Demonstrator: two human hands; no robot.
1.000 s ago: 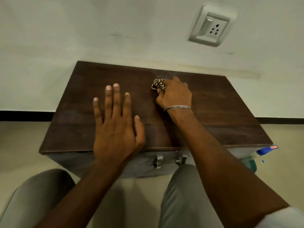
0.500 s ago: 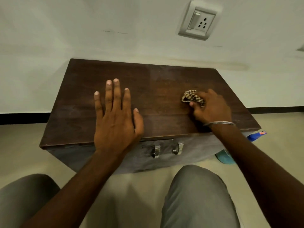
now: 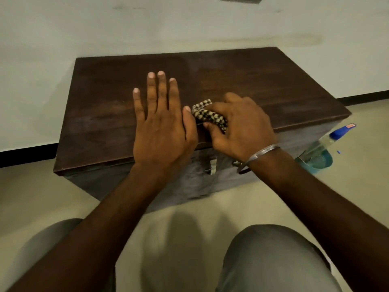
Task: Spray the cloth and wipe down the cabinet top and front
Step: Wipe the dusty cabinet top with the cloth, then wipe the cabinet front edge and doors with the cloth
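Note:
A low cabinet with a dark wooden top (image 3: 263, 87) stands against the wall, its grey front (image 3: 189, 182) facing me with metal handles (image 3: 213, 166). My left hand (image 3: 162, 131) lies flat on the top near the front edge, fingers spread. Right beside it, my right hand (image 3: 242, 129) presses a crumpled checkered cloth (image 3: 208, 116) onto the top at the front edge; the cloth nearly touches my left thumb. A spray bottle (image 3: 322, 150) with a blue cap and blue liquid stands on the floor at the cabinet's right corner.
A pale wall (image 3: 189, 28) rises directly behind the cabinet, with a black skirting strip (image 3: 25, 153) at floor level. My knees in grey trousers (image 3: 273, 260) are close in front of the cabinet on a beige floor (image 3: 31, 197).
My right hand has slid the cloth from the right side of the top leftward to my left hand. The left hand stays flat. The view has tilted down, losing the wall socket.

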